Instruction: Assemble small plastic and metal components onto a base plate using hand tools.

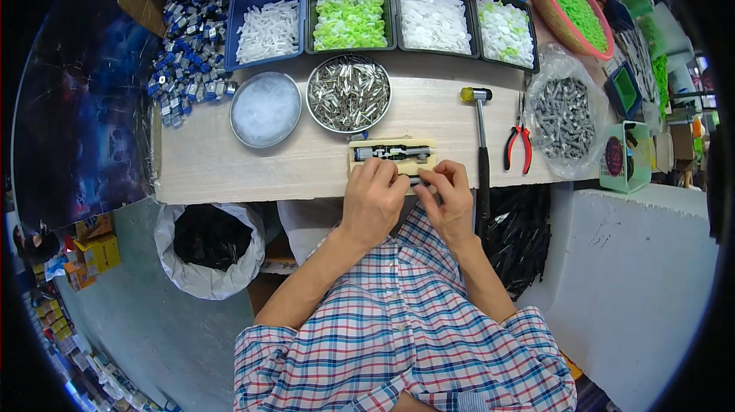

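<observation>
Small grey part (419,181), metallic-looking, pinched between both hands at near edge of pale wooden worktop (230,167), just in front of shallow cream jig block (393,155) carrying dark grey metal assembly; exact shape of part hidden by fingers. Left hand (373,199) palm down, knuckles up, fingers curled forward over part and touching jig's near edge; right hand (448,196) beside it, thumb and forefinger closed on same part, wrist angled inward; both forearms bare, rising from lower edge out of rolled checked sleeves. Round steel bowl (349,93) of slim shiny metal pins directly behind jig; second round dish (265,109) of translucent white pieces to its left. Row of rectangular trays along far edge: blue tray (268,25) of white plastic pieces, then dark trays of green-and-white and white round caps. Hammer (481,144) with yellow-capped head and long dark handle just right of right hand; red-handled pliers (518,142) beyond it; clear plastic bag (563,115) of grey metal parts farther right. Heap of small blue-and-grey components (187,44) spilling from cardboard box at far left. White sack (207,247) of black pieces below table edge
</observation>
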`<state>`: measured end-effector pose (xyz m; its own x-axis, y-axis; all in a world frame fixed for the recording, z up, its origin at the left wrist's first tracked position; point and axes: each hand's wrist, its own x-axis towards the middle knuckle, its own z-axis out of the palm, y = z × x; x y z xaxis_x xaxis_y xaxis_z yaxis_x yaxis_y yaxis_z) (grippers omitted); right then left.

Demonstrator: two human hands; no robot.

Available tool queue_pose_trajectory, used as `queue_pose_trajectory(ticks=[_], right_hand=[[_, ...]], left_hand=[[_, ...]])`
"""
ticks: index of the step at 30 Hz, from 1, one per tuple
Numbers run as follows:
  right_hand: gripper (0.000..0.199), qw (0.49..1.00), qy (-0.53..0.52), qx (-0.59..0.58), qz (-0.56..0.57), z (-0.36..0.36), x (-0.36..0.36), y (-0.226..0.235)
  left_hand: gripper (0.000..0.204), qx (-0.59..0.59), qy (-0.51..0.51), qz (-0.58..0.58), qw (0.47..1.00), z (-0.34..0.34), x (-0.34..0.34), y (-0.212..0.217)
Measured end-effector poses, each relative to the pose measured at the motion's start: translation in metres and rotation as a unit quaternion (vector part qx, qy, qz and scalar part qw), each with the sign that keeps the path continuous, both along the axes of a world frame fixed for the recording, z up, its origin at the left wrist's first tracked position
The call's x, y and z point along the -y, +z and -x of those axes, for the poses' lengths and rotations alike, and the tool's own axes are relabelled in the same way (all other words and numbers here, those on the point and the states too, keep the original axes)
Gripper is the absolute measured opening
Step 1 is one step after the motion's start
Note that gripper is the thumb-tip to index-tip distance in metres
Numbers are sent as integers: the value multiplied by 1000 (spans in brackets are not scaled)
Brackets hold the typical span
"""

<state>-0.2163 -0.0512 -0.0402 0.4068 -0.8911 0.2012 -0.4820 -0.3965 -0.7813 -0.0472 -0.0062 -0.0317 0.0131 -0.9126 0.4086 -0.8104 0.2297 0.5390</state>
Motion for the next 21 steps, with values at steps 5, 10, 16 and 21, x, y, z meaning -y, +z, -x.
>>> queue_pose_trajectory(ticks=[5, 10, 16, 21], right_hand=[[28, 999, -20, 39, 16, 3, -1, -10], [30, 997, -2, 62, -41, 19, -3, 2], [23, 955, -288, -5, 64, 124, -25, -20], [68, 903, -251, -350, 3, 231, -47, -128]], left_hand=[[15, 10, -26, 1, 1000, -1, 3, 2], [14, 28, -39, 2, 999, -7, 2, 1], [22, -30, -29, 18, 999, -3, 10, 13], [39, 1, -48, 44, 998, 9, 34, 15]])
